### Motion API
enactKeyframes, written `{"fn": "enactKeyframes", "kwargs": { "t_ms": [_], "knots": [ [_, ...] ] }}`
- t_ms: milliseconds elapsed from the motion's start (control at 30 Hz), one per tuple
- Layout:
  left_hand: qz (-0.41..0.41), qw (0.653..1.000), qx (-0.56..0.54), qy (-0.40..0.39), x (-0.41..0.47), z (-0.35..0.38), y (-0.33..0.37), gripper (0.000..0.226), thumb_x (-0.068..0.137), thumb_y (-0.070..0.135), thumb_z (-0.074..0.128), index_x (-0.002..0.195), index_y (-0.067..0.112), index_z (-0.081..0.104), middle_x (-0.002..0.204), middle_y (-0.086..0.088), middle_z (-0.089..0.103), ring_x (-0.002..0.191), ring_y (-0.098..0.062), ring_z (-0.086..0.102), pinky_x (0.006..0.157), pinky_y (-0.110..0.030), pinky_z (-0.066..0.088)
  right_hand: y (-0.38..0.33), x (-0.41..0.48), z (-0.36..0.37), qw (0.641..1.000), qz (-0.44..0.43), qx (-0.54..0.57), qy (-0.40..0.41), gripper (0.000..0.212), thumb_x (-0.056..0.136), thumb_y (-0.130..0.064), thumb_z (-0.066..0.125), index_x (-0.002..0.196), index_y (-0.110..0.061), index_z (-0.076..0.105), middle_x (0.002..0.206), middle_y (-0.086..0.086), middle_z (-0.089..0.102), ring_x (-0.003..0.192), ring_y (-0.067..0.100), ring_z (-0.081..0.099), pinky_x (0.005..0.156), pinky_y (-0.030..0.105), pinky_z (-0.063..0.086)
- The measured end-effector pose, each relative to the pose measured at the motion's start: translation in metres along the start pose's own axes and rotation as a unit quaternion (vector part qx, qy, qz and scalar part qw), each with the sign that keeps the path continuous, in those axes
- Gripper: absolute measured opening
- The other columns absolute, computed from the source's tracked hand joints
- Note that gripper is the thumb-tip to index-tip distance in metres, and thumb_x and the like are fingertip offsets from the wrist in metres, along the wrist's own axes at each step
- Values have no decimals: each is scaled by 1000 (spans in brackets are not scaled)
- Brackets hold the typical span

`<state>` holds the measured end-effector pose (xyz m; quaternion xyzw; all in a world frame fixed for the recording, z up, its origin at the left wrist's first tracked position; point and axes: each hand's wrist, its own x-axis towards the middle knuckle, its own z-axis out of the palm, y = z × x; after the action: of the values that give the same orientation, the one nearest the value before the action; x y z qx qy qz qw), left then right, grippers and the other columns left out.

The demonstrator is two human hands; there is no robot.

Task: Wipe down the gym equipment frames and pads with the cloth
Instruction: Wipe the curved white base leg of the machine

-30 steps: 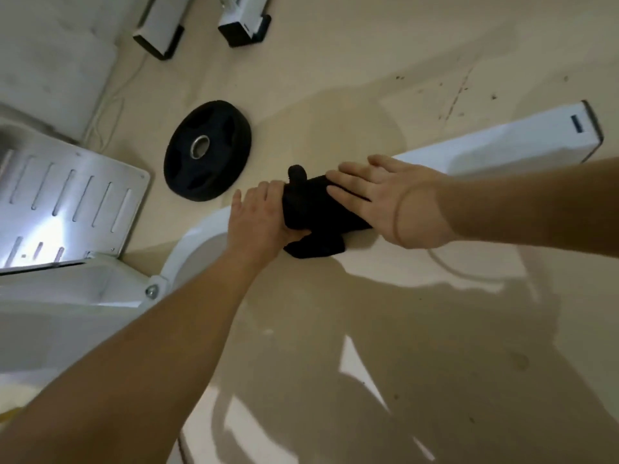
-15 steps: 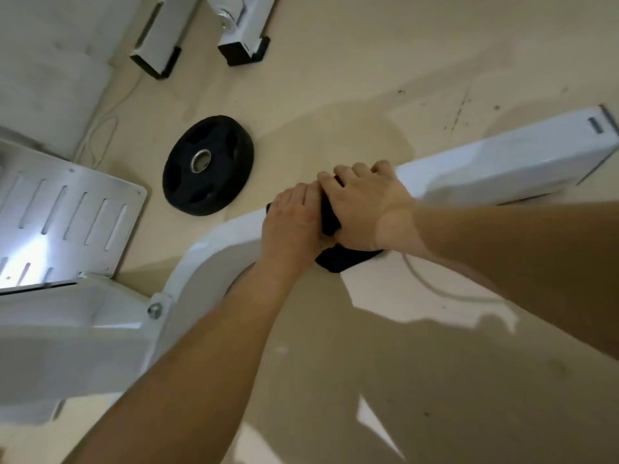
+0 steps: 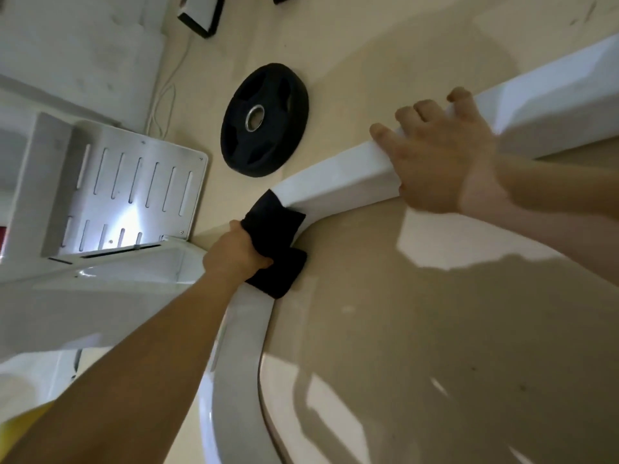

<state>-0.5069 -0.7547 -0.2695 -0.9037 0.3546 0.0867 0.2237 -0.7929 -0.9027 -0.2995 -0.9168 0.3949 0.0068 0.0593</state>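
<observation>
Left hand [image 3: 234, 259] around cloth [image 3: 274, 229] on frame [image 3: 335, 175], right hand [image 3: 442, 162] on frame, apart.

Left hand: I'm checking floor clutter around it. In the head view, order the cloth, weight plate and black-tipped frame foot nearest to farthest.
1. Cloth, gripped in the left hand on the frame.
2. Weight plate, on the floor beyond.
3. Frame foot, at the top edge.

Count: 2 hands (left hand [image 3: 239, 254], right hand [image 3: 438, 162]), 1 cloth [image 3: 273, 242], 1 frame [image 3: 335, 182], 1 plate [image 3: 264, 120], 1 panel [image 3: 140, 185].
</observation>
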Motion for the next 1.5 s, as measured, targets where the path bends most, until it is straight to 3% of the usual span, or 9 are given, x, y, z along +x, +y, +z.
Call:
{"fn": "enactKeyframes", "kwargs": {
  "t_ms": [200,367,567,733,1000,1100,1233,1333,1500],
  "knots": [
    [129,985,-55,97,10,-2,39,74,63,37,83,122,13,43,107,-7,59,96,-29,61,74,-36,48,-3,-4,2,1000,-8,-1,-3,78,84,-36,51,148,-13,12,142,14,35,128,33,36,109,56,18],
    [304,927,-64,212,-1,-3,91,84,64,30,84,134,8,44,120,-15,55,107,-33,54,93,-42,44,-7,-4,2,999,-3,19,35,81,81,-37,52,148,-10,15,146,15,33,129,33,38,109,52,21],
    [214,942,77,247,-22,35,-2,78,87,12,63,148,-1,15,142,-29,38,126,-43,44,106,-52,39,-48,-29,8,988,-91,127,12,73,91,-19,42,153,-13,2,161,7,-1,148,22,-4,115,51,-6],
    [215,918,275,188,-47,50,-29,74,96,16,31,143,-5,-23,155,-33,-7,146,-41,-2,118,-47,0,-112,-48,13,952,-127,267,-75,81,88,-13,44,153,-19,-4,161,0,-10,147,16,-13,118,44,-4],
    [306,869,328,209,-52,44,-40,74,94,29,43,153,3,6,156,-29,-8,147,-39,-1,117,-48,-3,-186,-93,55,877,-120,424,-194,82,87,-8,46,153,-14,-2,161,4,-7,148,19,-7,119,40,7],
    [386,830,338,218,-43,65,-36,58,92,21,36,145,-2,33,155,-19,26,143,-33,25,118,-45,-2,-195,-94,62,859,-92,463,-197,82,86,-7,47,153,-12,1,161,7,-5,148,21,-3,120,38,9],
    [412,820,353,182,-36,90,-45,39,76,16,56,107,-4,69,102,-21,69,101,-38,63,112,-46,22,-194,-84,69,863,-84,460,-191,83,86,-10,50,153,-12,2,161,8,-3,148,22,-3,119,41,12],
    [425,821,353,144,-53,97,-65,47,53,8,81,97,-5,72,91,-21,70,89,-39,66,98,-49,35,-195,-70,70,855,-86,468,-208,80,90,-15,49,153,-11,0,160,11,-4,148,25,-5,119,44,13],
    [405,821,402,26,-94,117,-138,75,51,14,85,118,-9,61,117,-25,64,112,-42,59,117,-49,6,-222,-67,68,794,-122,522,-286,88,92,-24,57,152,-16,-7,160,12,-9,147,27,-4,119,44,13]
  ]
}}
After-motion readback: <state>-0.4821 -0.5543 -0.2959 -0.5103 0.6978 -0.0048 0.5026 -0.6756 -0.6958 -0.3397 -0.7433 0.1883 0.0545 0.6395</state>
